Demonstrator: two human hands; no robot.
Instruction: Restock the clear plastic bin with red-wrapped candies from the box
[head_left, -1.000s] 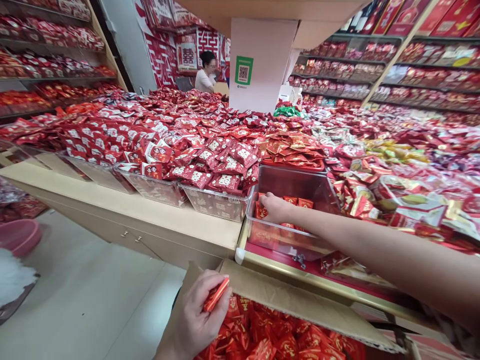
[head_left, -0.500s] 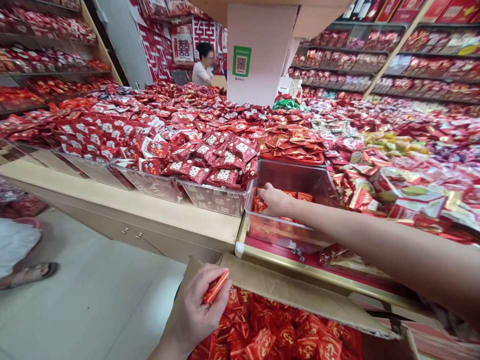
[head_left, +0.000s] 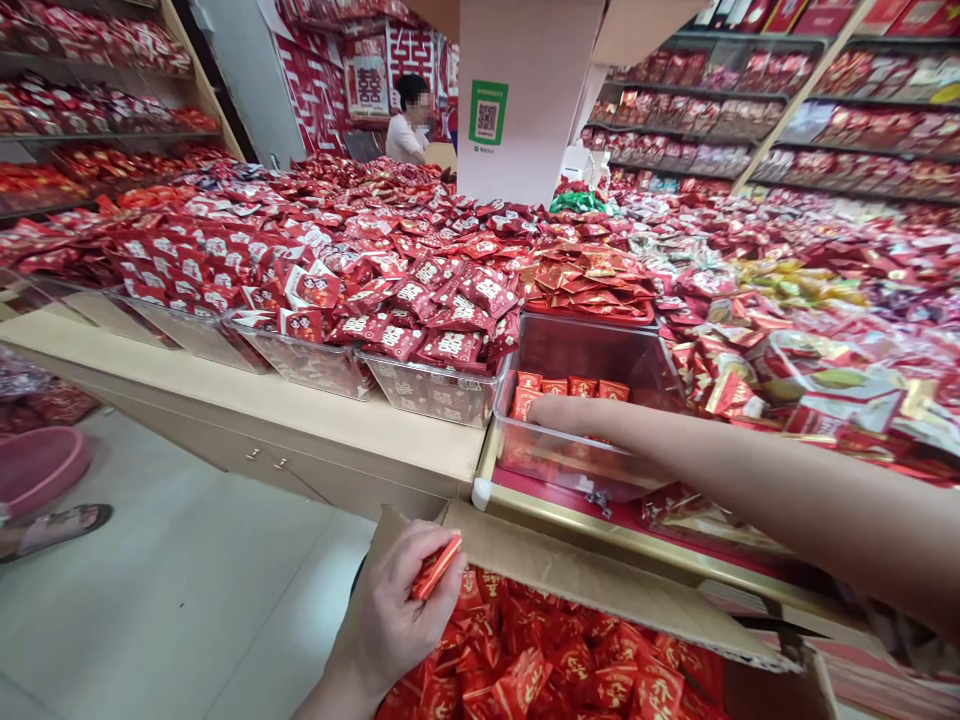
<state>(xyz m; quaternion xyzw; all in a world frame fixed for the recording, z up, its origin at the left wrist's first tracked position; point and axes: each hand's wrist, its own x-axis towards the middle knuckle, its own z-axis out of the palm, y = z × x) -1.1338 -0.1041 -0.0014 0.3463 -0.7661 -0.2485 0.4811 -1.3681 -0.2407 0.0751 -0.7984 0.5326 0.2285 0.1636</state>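
My left hand (head_left: 409, 600) is closed around a small red candy packet (head_left: 436, 568), above the left edge of a cardboard box (head_left: 592, 580). Inside that box lies a heap of red wrapped packets (head_left: 570, 660) with gold print. My right hand (head_left: 559, 412) reaches down into a clear plastic bin (head_left: 585, 345) on the counter. Beside it, several red packets (head_left: 583, 387) stand in a row along the bin's floor. The bin's front wall and my own arm hide the right fingers, so whether they hold anything cannot be seen.
Clear bins (head_left: 431, 395) piled with dark red packets line the counter to the left. A white pillar (head_left: 525, 100) carries a green QR sign (head_left: 487, 113). Behind the counter is a person (head_left: 407, 120). On the floor at left are a pink basin (head_left: 41, 465) and a sandalled foot (head_left: 67, 527).
My right hand has moved lower into the clear bin, and more of the row of packets shows. The left hand keeps its packet. More of the pink basin has come into view.
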